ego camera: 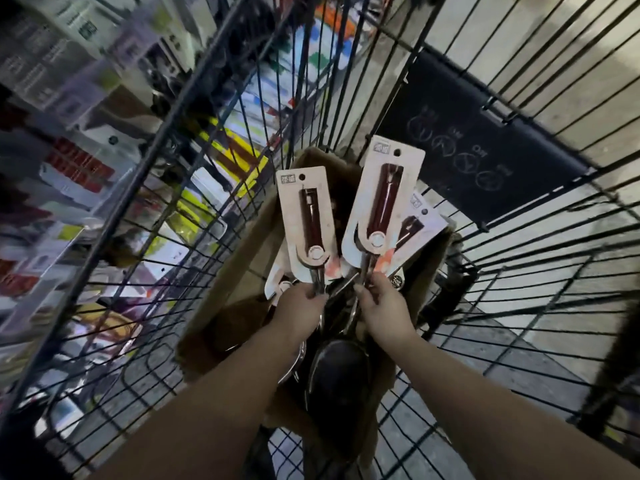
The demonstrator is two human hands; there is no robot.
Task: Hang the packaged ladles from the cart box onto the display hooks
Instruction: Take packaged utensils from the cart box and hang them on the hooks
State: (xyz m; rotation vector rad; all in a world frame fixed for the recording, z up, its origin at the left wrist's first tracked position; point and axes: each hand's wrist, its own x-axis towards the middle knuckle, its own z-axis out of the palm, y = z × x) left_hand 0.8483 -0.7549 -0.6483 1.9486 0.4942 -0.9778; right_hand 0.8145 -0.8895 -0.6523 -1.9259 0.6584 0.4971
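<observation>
Inside the wire cart stands an open cardboard box [242,258] with packaged ladles. My left hand [298,306] grips the metal stem of one ladle, whose pale card [306,220] with a dark red handle points up. My right hand [384,306] holds a second ladle the same way, its card [382,206] tilted right. Behind it a third card [420,223] leans in the box. Dark ladle bowls [341,362] lie low in the box between my forearms.
The black wire cart [166,237] surrounds the box on all sides. A dark child-seat flap [478,140] with printed icons hangs on the far wall. Blurred shelves of packaged goods [69,150] run along the left. Tiled floor [554,323] shows at the right.
</observation>
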